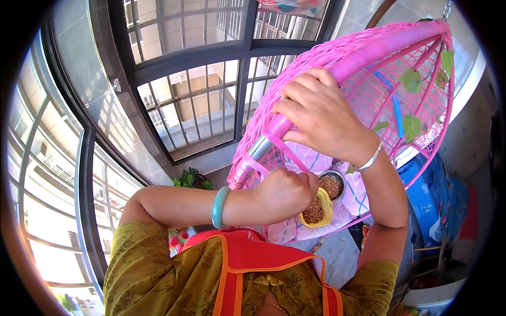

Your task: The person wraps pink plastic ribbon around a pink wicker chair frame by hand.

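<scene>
A pink woven hanging chair [400,63] fills the upper right. Part of its frame shows bare metal tube [259,149] where the pink wrap ends. My right hand [321,113], with a silver bangle on the wrist, grips the pink-wrapped frame just above the bare part. My left hand [287,192], with a teal bangle on the wrist, is closed on a loose pink strip [289,149] that runs from the frame down to my fist. On the chair's pink patterned cushion [354,196] stand a yellow bowl [318,209] and a metal bowl [332,184], both holding brown bits.
Dark-framed windows with metal bars [200,100] stand behind the chair. A small green plant [191,179] sits at the window's foot. A blue container [427,195] is on the right under the chair. Green leaf decorations [412,79] hang on the chair's weave.
</scene>
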Available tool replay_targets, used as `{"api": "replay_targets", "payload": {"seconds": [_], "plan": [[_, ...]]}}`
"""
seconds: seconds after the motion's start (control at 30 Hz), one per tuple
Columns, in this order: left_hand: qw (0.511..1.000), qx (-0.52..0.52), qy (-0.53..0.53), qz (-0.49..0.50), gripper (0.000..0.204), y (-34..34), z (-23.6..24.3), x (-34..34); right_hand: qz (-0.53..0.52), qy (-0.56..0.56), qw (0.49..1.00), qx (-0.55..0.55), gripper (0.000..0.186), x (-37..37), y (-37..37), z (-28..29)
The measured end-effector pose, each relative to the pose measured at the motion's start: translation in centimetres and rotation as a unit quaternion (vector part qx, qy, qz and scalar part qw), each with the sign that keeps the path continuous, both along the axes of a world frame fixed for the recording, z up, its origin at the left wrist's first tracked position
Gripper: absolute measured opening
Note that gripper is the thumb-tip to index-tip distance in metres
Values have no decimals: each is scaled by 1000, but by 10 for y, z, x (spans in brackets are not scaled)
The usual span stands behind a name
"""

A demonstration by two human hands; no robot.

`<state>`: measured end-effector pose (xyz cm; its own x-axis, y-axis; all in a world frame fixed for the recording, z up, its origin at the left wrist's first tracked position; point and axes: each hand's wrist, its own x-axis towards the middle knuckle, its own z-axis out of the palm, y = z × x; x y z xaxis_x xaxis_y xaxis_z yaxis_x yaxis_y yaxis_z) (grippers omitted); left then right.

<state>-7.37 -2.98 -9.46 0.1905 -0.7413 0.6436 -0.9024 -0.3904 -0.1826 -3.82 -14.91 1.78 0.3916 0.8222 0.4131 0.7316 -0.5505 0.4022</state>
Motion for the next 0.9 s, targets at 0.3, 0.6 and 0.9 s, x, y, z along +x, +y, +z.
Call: {"api": "replay_targets", "payload": {"seconds": [0.3,0.6,0.9], "plan": [[999,31,16,2,12,-7,-17,7,44,20,983,176,28,-34,-12,-21],[997,43,47,-50,8,-25,-40,7,-47,381,817,430,15,-28,-8,-86],[984,31,173,31,56,6,-75,-23,-19,513,679,525,19,-26,-2,-94]]}}
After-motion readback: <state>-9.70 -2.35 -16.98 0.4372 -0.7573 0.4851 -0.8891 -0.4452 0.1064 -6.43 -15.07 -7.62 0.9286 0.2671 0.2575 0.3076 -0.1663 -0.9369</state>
